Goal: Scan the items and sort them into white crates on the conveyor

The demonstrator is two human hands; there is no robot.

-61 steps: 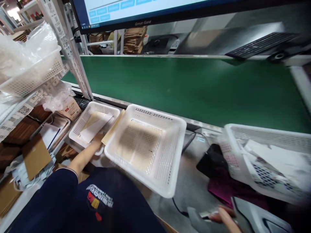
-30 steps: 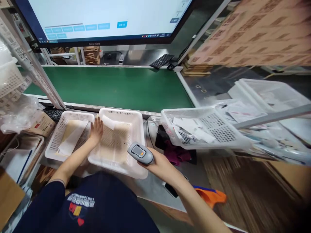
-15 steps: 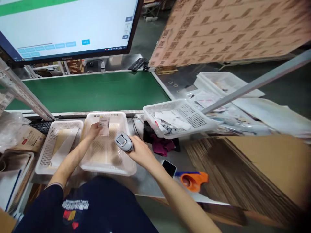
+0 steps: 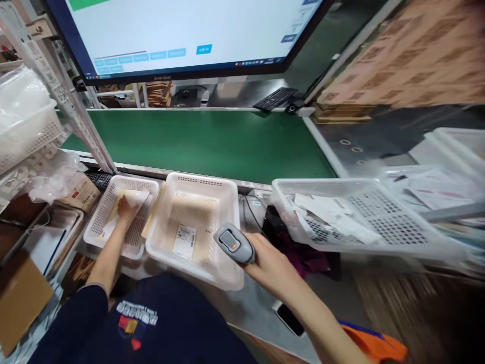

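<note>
In the small white basket (image 4: 91, 233) at the left, my left hand (image 4: 126, 208) has its fingers closed on a white paper sheet (image 4: 137, 197), which curls up beside them. The fingertips are partly hidden. My right hand (image 4: 267, 258) grips a grey barcode scanner (image 4: 234, 243) by its handle, above the right side of the larger white basket (image 4: 161, 247). A white printed label (image 4: 185, 241) lies in that basket, apart from both hands.
A monitor (image 4: 182, 76) hangs above the green conveyor belt (image 4: 212, 144). At the right, a perforated white basket (image 4: 322, 247) holds papers. A phone (image 4: 290, 319) and an orange tape dispenser (image 4: 375, 344) lie near my right forearm. Cardboard sheets are stacked at the lower right.
My left hand has let go of the printed label, now in the larger basket, and moved left to the paper in the small basket. The scanner stays in my right hand. The view has shifted left.
</note>
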